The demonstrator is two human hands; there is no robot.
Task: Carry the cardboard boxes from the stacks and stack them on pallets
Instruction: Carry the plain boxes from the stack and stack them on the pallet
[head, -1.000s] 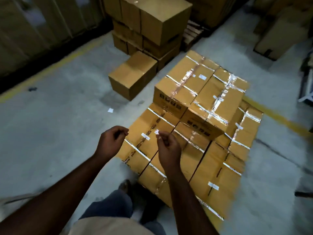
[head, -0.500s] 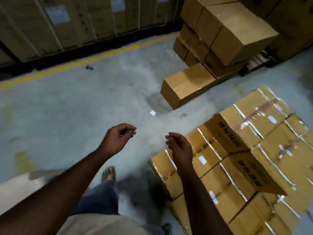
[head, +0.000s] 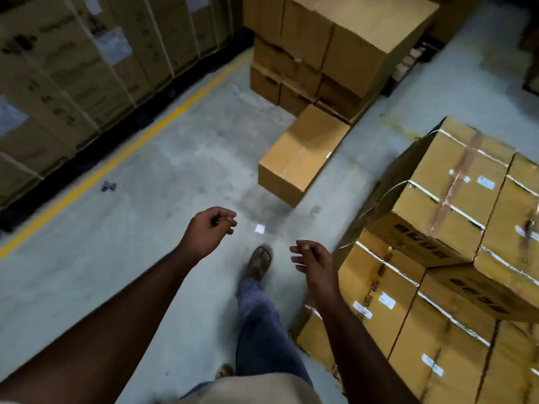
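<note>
Grip-free left hand (head: pixel 208 228), right hand (head: pixel 313 259)

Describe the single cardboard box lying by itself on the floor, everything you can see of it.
The lone cardboard box is plain tan corrugated card, oblong, with a strip of clear glossy tape along its top seam and no label or print that shows. It looks closed and undamaged. It sits flat on the grey concrete floor, turned at an angle, its far end right up against the foot of the plain box stack. Neither hand touches it; both hang in the air nearer the camera.
</note>
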